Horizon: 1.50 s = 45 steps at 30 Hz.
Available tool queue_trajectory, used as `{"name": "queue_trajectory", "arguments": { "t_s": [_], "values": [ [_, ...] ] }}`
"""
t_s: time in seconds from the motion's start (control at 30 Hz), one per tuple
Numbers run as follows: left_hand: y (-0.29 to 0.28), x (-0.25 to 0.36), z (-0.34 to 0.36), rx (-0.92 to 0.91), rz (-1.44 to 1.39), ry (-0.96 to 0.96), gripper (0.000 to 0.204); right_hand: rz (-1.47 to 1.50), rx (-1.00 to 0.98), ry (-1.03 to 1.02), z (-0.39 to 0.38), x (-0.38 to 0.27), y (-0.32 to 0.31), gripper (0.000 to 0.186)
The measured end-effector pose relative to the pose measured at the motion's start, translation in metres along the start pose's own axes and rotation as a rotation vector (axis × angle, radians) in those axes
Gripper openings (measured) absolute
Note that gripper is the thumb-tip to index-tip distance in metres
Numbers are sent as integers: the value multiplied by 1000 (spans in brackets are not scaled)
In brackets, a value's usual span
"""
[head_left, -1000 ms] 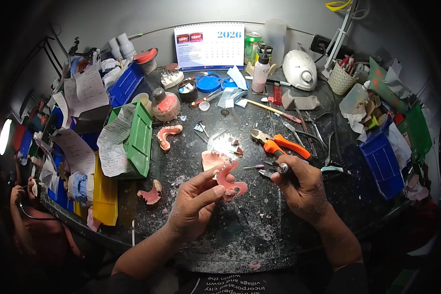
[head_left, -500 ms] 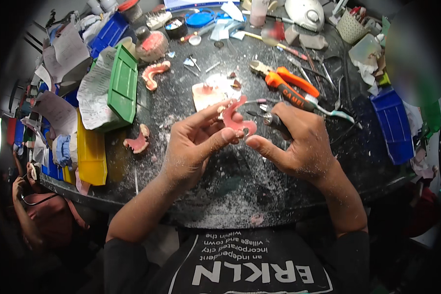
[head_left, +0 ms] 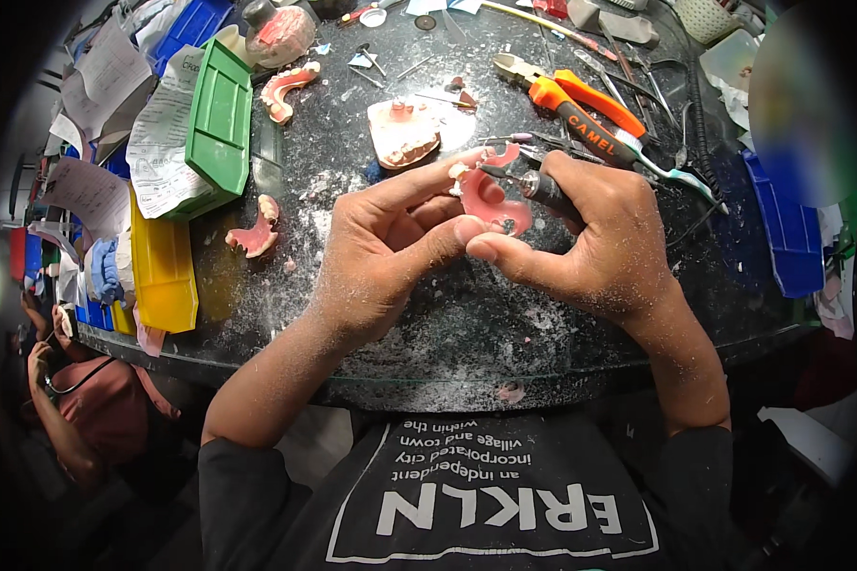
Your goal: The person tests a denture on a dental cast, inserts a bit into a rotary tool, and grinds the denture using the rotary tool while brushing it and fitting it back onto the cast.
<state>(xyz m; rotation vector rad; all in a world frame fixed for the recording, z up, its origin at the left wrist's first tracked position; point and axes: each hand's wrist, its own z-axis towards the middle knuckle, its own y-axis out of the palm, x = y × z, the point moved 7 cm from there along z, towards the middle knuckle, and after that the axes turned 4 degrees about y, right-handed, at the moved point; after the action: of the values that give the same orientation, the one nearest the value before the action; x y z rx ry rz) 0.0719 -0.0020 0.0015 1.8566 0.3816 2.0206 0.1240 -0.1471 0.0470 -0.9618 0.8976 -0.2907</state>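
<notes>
Two bare hands meet over the middle of a dark, dust-speckled round tabletop (head_left: pixel 543 333). The left hand (head_left: pixel 381 252) is closed around one pink acrylic denture plate (head_left: pixel 490 202), pinching it between thumb and fingers. The right hand (head_left: pixel 590 238) grips one slim metal rotary handpiece (head_left: pixel 533 183), held like a pen, with its tip touching the plate's upper edge. The right thumb presses against the left thumb just below the plate. Both hands are flecked with white dust.

Three more pink dental pieces lie on the tabletop. One denture on a pale plaster cast (head_left: pixel 405 133) sits just beyond the hands. One curved pink denture arch (head_left: pixel 286 90) lies far left. One smaller pink denture fragment (head_left: pixel 255 228) lies to the left of the left hand.

To the far right of the hands lies one pair of orange-handled pliers (head_left: pixel 571 100), with several thin metal tools beside it, too tangled to count.

At the left edge stand two plastic trays: one green plastic tray (head_left: pixel 221 119) holding a printed paper sheet (head_left: pixel 162 143), and one yellow plastic tray (head_left: pixel 162 266) nearer. One blue plastic bin (head_left: pixel 781 228) sits at the right edge.

One other person in a pink top (head_left: pixel 95 409) is partly visible at lower left, below the tabletop.
</notes>
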Motion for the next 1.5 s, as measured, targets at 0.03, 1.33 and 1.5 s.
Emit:
{"name": "queue_trajectory", "arguments": {
  "t_s": [0.03, 1.33, 1.5],
  "values": [
    [1, 0, 0, -15, -1, 12, 47, 2, -2, 2, 0, 0, 1, 57],
    [3, 2, 1, -81, 91, 16, 44, 56, -38, -13, -2, 2, 4, 47],
    [1, 1, 1, -86, 98, 24, 44, 50, -37, -10, -2, 2, 6, 46]
  ]
}}
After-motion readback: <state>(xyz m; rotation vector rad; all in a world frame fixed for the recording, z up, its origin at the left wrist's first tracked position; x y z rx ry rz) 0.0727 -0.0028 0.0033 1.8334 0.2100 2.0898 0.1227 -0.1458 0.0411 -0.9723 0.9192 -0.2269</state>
